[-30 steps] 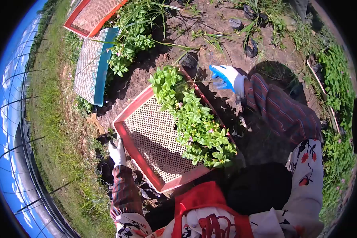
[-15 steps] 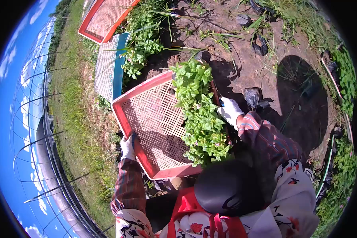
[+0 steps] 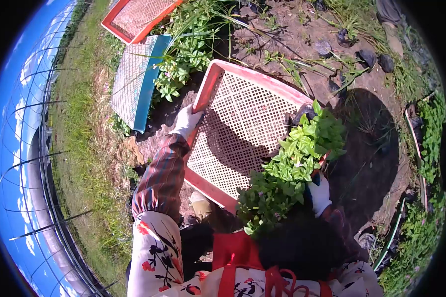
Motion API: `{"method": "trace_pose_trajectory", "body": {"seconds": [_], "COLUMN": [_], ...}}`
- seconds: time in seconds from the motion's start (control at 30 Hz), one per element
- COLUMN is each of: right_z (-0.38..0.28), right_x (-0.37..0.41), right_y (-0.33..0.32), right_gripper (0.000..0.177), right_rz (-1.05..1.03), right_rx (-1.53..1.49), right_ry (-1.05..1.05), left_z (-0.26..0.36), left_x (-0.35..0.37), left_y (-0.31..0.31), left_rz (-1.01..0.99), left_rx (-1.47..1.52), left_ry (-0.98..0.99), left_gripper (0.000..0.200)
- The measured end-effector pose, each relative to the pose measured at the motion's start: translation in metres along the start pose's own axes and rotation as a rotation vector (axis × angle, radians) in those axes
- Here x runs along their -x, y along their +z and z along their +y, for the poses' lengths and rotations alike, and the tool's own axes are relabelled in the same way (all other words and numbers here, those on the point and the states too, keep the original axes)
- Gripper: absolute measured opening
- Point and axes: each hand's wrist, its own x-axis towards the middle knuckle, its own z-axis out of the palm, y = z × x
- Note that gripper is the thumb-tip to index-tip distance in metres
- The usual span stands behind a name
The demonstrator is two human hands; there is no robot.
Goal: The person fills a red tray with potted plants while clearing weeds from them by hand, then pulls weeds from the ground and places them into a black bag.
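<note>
A red crate (image 3: 210, 187) with a pale mesh bottom is held tilted in front of me. Leafy green plants (image 3: 302, 153) stand in a row along its right side. My left hand (image 3: 187, 122), in a white glove, is closed on the crate's left rim. On the right, my right hand (image 3: 319, 194), also gloved, is closed at the crate's right edge beside the plants; leaves and shadow hide part of its fingers.
A teal crate (image 3: 151, 81) and another red crate (image 3: 134, 38) lie at the upper left beside green plants (image 3: 176, 74). Dark plastic bags (image 3: 366, 58) are scattered on the soil at the upper right. Further left are grass and a hoop frame.
The crate has turned clockwise and shifted right with its plants. My left hand has moved up and right with the rim; my right hand has moved down and right.
</note>
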Motion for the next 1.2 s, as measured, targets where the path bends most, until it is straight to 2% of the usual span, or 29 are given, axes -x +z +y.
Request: {"method": "trace_pose_trajectory", "body": {"seconds": [0.07, 0.1, 0.13, 0.2, 0.23, 0.27, 0.33, 0.37, 0.4, 0.47, 0.5, 0.53, 0.63, 0.67, 0.73, 0.77, 0.8, 0.83, 0.87, 0.93, 0.97, 1.0, 1.03, 1.07, 1.13, 1.2], "right_z": [0.005, 0.003, 0.001, -0.018, -0.025, -0.028, -0.032, -0.032, -0.031, -0.029, -0.028, -0.025, 0.009, 0.004, -0.015, -0.028, -0.042, -0.054, -0.062, -0.111, -0.146, -0.165, -0.176, -0.190, -0.231, -0.249], "right_x": [0.007, 0.009, 0.009, 0.008, 0.009, 0.009, 0.007, 0.006, 0.007, 0.011, 0.013, 0.013, 0.017, 0.021, 0.026, 0.024, 0.023, 0.025, 0.029, 0.031, 0.035, 0.036, 0.032, 0.029, 0.019, -0.003], "right_y": [0.003, 0.006, 0.009, 0.013, 0.014, 0.013, 0.018, 0.021, 0.020, 0.020, 0.021, 0.021, 0.011, 0.008, 0.000, -0.007, -0.014, -0.019, -0.022, -0.026, -0.024, -0.022, -0.027, -0.019, 0.004, 0.030], "right_gripper": [0.021, 0.024, 0.026, 0.031, 0.035, 0.035, 0.034, 0.034, 0.034, 0.034, 0.035, 0.036, 0.037, 0.037, 0.036, 0.036, 0.034, 0.032, 0.031, 0.031, 0.029, 0.028, 0.027, 0.027, 0.026, 0.025], "right_rz": [-0.007, -0.006, -0.003, 0.011, 0.016, 0.027, 0.051, 0.073, 0.083, 0.111, 0.121, 0.128, 0.121, 0.123, -0.015, -0.033, -0.049, -0.050, -0.037, -0.039, -0.029, -0.022, -0.043, -0.044, -0.148, -0.301], "right_rx": [-0.184, -0.266, -0.349, -0.370, -0.393, -0.381, -0.366, -0.371, -0.364, -0.341, -0.383, -0.420, -0.383, -0.346, -0.390, -0.347, -0.105, 0.121, 0.334, 0.344, 0.376, 0.317, 0.364, 0.202, 0.061, -0.046], "right_ry": [0.090, 0.113, 0.136, 0.159, 0.181, 0.190, 0.217, 0.211, 0.223, 0.225, 0.257, 0.286, 0.226, 0.231, 0.315, 0.294, 0.268, 0.237, 0.218, 0.159, 0.158, 0.019, -0.045, -0.054, 0.025, 0.067], "left_z": [0.009, 0.008, 0.011, 0.021, 0.011, 0.008, 0.006, -0.006, -0.024, -0.016, -0.018, -0.017, -0.031, -0.029, -0.031, -0.040, -0.046, -0.034, -0.025, -0.037, -0.036, -0.040, -0.038, -0.034, -0.020, -0.040], "left_x": [-0.006, -0.012, -0.015, -0.019, -0.021, -0.029, -0.039, -0.053, -0.064, -0.072, -0.068, -0.079, -0.110, -0.110, -0.117, -0.125, -0.132, -0.127, -0.119, -0.112, -0.104, -0.092, -0.074, -0.051, 0.011, 0.066], "left_y": [0.003, 0.000, -0.006, -0.019, -0.022, -0.029, -0.036, -0.031, -0.026, -0.024, -0.015, -0.009, 0.024, 0.021, 0.016, 0.018, 0.018, 0.007, -0.003, -0.012, -0.023, -0.023, -0.030, -0.041, -0.056, -0.032], "left_rz": [-0.049, -0.177, -0.184, -0.304, -0.223, -0.184, -0.201, -0.245, -0.282, -0.102, 0.052, 0.027, 0.281, 0.396, 0.254, 0.242, 0.242, 0.393, 0.227, 0.383, 0.238, 0.343, 0.377, 0.413, 0.263, 0.405], "left_rx": [-0.044, 0.000, 0.007, -0.302, -0.315, -0.313, -0.242, -0.147, 0.084, -0.336, -0.437, -0.412, -0.560, -0.620, -0.343, -0.327, -0.313, -0.381, -0.317, -0.196, -0.140, -0.018, -0.035, -0.058, -0.179, -0.386], "left_ry": [0.020, -0.015, -0.016, 0.099, 0.207, 0.356, 0.299, 0.195, 0.201, 0.176, 0.267, 0.188, 0.414, 0.456, 0.218, 0.249, 0.288, 0.408, 0.295, 0.491, 0.393, 0.435, 0.492, 0.545, 0.481, 0.729], "left_gripper": [0.030, 0.040, 0.040, 0.053, 0.062, 0.062, 0.063, 0.065, 0.065, 0.066, 0.062, 0.060, 0.058, 0.042, 0.029, 0.026, 0.025, 0.026, 0.028, 0.029, 0.027, 0.018, 0.018, 0.018, 0.027, 0.037]}}
